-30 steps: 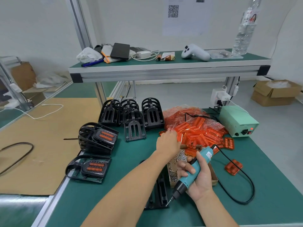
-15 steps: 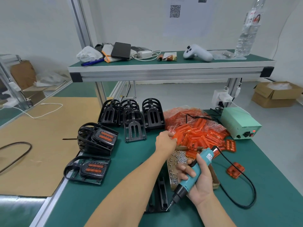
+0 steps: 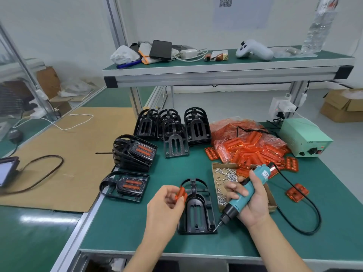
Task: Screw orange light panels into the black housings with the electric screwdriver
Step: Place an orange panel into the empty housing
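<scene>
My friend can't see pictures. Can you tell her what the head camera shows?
A person's left hand pinches an orange light panel beside an empty black housing on a green workbench, while the right hand grips a teal electric screwdriver. Behind lie a box of screws, a bag of orange panels and more housings.

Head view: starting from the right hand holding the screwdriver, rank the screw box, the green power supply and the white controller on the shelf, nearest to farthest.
From the right hand, which grips the electric screwdriver:
1. Screw box, directly under and behind the hand.
2. Green power supply, far right corner of the table.
3. White controller, up on the shelf at the back.
</scene>
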`<action>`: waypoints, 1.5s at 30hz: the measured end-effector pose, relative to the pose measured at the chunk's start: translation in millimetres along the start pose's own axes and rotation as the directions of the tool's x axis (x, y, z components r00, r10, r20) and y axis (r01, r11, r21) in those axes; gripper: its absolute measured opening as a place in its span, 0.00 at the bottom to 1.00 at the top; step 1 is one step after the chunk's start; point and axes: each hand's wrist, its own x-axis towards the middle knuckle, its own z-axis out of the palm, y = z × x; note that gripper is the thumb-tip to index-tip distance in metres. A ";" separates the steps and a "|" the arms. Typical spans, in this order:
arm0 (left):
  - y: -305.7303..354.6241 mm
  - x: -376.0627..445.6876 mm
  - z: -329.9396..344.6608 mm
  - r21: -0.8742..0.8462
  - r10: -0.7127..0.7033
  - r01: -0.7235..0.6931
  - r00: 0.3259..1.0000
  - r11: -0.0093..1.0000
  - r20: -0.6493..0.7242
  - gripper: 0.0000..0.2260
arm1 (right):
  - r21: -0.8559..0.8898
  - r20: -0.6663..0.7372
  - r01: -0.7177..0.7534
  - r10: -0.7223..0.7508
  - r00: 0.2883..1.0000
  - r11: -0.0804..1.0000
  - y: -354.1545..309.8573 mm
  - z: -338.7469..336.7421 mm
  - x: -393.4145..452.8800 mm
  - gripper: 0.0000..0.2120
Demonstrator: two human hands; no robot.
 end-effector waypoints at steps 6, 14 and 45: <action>-10.6 -23.5 10.0 0.243 0.320 -0.345 0.938 0.907 0.136 0.20 | 0.000 -0.007 -0.002 0.002 1.000 1.000 -0.2 1.8 -0.5 0.16; -24.9 -28.9 18.4 0.409 0.507 -0.642 0.765 0.648 0.398 0.07 | 0.027 0.027 -0.034 0.033 0.999 0.999 -1.1 -0.7 -1.7 0.16; -54.3 -27.9 15.1 0.478 0.545 -0.640 0.766 0.602 0.340 0.03 | 0.037 0.027 -0.051 0.050 0.998 0.998 -1.0 -4.4 0.7 0.16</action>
